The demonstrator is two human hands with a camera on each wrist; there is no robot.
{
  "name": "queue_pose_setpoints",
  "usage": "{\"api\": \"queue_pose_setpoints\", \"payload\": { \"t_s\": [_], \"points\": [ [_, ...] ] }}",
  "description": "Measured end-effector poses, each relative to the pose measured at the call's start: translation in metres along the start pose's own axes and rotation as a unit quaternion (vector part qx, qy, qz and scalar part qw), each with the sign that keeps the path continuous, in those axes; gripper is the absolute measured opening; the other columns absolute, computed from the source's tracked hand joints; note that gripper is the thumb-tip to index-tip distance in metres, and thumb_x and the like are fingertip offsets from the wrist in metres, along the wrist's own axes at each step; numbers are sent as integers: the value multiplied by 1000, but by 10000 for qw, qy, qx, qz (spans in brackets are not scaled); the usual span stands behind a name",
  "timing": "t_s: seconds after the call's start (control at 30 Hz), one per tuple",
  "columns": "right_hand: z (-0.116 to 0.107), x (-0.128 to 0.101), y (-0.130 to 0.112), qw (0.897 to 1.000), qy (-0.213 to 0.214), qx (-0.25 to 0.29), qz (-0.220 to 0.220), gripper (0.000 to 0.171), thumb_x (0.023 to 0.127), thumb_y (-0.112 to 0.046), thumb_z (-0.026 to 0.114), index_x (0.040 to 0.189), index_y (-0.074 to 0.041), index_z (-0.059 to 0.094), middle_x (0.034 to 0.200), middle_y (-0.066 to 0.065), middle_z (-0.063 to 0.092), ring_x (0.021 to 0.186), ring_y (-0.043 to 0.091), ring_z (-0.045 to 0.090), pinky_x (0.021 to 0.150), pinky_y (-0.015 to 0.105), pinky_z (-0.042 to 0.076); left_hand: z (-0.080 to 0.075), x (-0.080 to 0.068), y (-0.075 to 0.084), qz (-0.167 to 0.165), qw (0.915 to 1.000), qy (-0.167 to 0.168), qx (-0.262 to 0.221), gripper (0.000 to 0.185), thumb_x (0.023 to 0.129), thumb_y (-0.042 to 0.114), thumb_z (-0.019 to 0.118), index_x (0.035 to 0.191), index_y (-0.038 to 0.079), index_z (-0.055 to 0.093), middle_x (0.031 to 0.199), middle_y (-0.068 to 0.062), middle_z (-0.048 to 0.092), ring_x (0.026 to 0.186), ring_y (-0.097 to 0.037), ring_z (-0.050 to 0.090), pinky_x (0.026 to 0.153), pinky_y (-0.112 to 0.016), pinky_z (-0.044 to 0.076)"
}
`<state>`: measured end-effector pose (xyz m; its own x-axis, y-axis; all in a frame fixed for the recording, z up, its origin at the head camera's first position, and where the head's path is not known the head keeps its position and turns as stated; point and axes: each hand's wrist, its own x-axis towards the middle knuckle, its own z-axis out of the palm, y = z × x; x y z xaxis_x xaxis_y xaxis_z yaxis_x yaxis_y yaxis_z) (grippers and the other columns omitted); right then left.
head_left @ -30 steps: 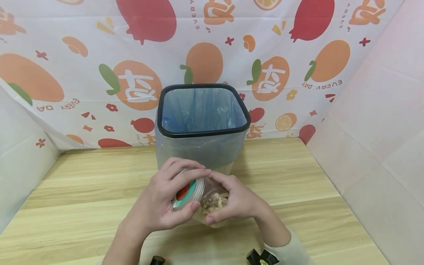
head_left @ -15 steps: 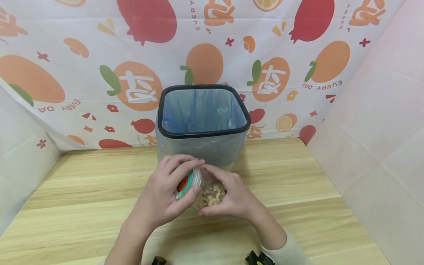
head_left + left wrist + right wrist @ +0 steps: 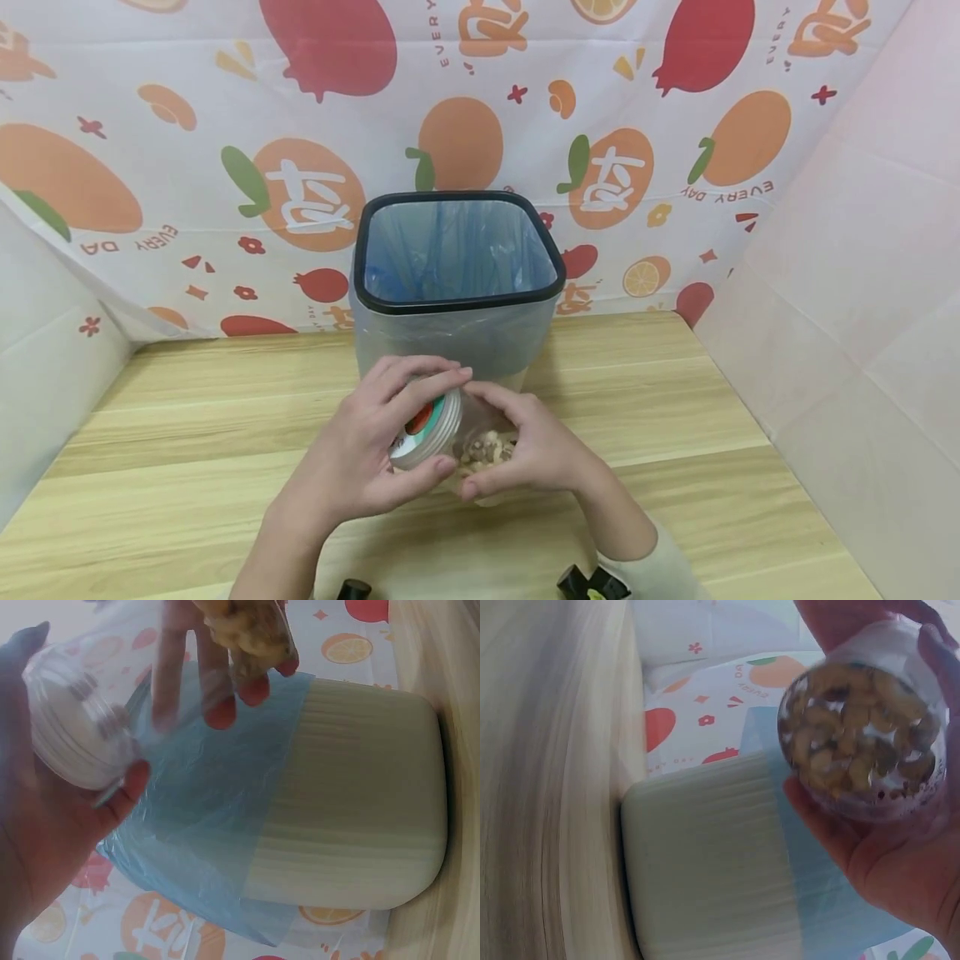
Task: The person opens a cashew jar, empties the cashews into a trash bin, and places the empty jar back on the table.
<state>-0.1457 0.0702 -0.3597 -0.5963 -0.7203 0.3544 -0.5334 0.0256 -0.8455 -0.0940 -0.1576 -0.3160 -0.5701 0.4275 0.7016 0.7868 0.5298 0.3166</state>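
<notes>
A clear plastic jar (image 3: 483, 450) half full of pale nuts (image 3: 859, 735) is held tilted on its side above the wooden table (image 3: 187, 433). My right hand (image 3: 536, 450) grips the jar's body. My left hand (image 3: 367, 454) has its fingers curled round the jar's clear lid (image 3: 427, 425), which bears a red and green label; the lid (image 3: 79, 735) sits at the jar's left end. Just behind the hands stands a grey bin (image 3: 457, 283) with a black rim and a blue liner (image 3: 202, 825).
A fruit-patterned cloth (image 3: 300, 125) hangs behind the bin, and pale walls (image 3: 847, 275) close in the table on both sides. Black parts of the wrist cameras (image 3: 592, 583) show at the bottom edge.
The left hand has turned the lid a little, so its label faces more upward. Both hands and the jar stay in nearly the same place in front of the bin.
</notes>
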Motion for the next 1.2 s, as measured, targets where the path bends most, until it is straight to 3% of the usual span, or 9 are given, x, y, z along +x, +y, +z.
{"api": "queue_pose_setpoints", "payload": {
  "t_s": [0.17, 0.37, 0.5, 0.77, 1.0, 1.2],
  "points": [
    [-2, 0, 0, 9977, -386, 548, -101, 91, 74, -59, 80, 147, -18, 46, 131, 4, 63, 117, 20, 63, 99, 41, 52, -1, 2, 1, 350, 9988, 187, -297, 55, 91, 50, 62, 135, 17, 62, 125, -2, 62, 109, -19, 53, 82, -24, 47],
    [-2, 1, -1, 9976, -415, 535, -170, 89, 75, -59, 80, 147, -19, 46, 131, 3, 64, 117, 19, 63, 99, 42, 52, -1, 4, 2, 451, 9979, 302, -358, 52, 91, 47, 63, 131, 14, 65, 122, -3, 63, 106, -19, 54, 81, -20, 44],
    [-1, 2, -3, 9989, -251, 356, -171, 91, 74, -56, 82, 148, -19, 45, 131, 3, 64, 116, 18, 63, 98, 40, 52, 0, 5, 2, 401, 9979, 394, -332, 52, 94, 51, 60, 130, 15, 65, 122, -3, 63, 105, -19, 54, 81, -20, 44],
    [7, 4, -7, 9986, 371, -281, -250, 97, 65, -23, 95, 147, -28, 45, 126, -3, 66, 107, 17, 66, 89, 32, 57, 1, 4, 1, 60, 9986, 524, -17, 52, 91, 48, 64, 132, 18, 65, 124, -2, 63, 108, -20, 55, 81, -23, 47],
    [7, 4, -6, 9965, 512, -545, -370, 96, 64, -24, 95, 147, -23, 46, 126, -1, 66, 106, 19, 67, 88, 31, 56, 1, 2, 1, -111, 9986, 499, 136, 52, 89, 49, 65, 133, 20, 64, 125, -1, 63, 110, -19, 55, 78, -28, 51],
    [7, 3, -4, 9983, 420, -300, -287, 94, 66, -24, 94, 147, -24, 46, 128, 0, 65, 108, 19, 66, 90, 33, 56, 0, 2, 2, -27, 9990, 447, 42, 55, 91, 53, 62, 134, 19, 64, 126, -1, 63, 111, -20, 55, 81, -28, 49]
  ]
}}
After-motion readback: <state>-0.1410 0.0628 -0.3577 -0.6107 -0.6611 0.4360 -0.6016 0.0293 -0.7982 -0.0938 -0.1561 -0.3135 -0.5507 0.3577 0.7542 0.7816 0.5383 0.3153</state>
